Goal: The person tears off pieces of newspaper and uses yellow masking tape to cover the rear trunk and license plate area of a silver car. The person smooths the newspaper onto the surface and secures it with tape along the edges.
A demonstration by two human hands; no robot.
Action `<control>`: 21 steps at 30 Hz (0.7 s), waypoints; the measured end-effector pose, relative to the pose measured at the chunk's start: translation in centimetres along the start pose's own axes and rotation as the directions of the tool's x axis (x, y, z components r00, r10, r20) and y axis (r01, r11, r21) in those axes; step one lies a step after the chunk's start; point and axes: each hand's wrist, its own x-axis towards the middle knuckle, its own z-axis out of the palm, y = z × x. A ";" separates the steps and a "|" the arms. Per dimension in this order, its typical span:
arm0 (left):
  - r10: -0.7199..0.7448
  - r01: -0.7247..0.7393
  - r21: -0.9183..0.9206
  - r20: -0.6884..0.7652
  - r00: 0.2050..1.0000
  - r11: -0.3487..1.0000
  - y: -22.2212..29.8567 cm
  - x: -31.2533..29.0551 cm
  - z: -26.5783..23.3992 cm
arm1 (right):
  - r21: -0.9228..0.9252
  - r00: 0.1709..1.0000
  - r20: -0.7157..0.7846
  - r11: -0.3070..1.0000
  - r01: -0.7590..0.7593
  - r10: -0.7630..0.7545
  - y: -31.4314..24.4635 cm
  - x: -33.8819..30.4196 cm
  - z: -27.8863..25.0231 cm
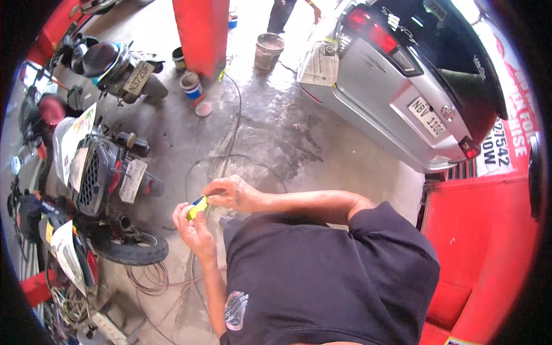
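My left hand [198,233] is closed round a small neon-yellow piece [196,208] with a dark blue strip along its upper edge; its exact kind is too small to make out. The fingers of my right hand [237,193] are pinched together on the far end of that same piece. Both hands are held close together in front of my body, above the grey concrete floor [253,115]. Part of the piece is hidden behind my fingers.
Motorcycles [92,172] stand along the left. A silver car [385,86] with newspaper [320,63] on its side is at the far right. Near a red pillar [201,34] are a paint can [191,85] and a bucket [269,52]. Hoses [152,282] cross the floor. A person [280,14] stands beyond.
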 end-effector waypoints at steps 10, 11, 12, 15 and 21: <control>0.101 -0.143 0.199 0.208 0.973 0.969 -0.6 5.0 -0.3 | 0.115 0.958 -0.154 0.968 -0.224 0.240 1.0 2.7 0.8; 0.105 -0.146 0.189 0.210 0.972 0.971 -0.9 5.6 0.1 | 0.105 0.961 -0.126 0.966 -0.235 0.248 1.4 3.4 0.0; 0.162 -0.204 0.206 0.202 0.966 0.957 -1.6 6.2 0.1 | 0.019 0.970 -0.125 0.978 -0.208 0.209 1.6 4.2 -0.4; 0.071 -0.089 0.095 0.185 0.980 0.991 -1.3 7.4 0.1 | 0.141 0.958 -0.022 0.949 -0.281 0.287 0.7 5.8 -2.4; -0.274 0.343 -0.742 0.221 0.936 0.576 -1.1 7.7 -0.2 | 0.481 0.970 0.223 0.876 -0.020 -0.100 -1.4 9.1 -5.0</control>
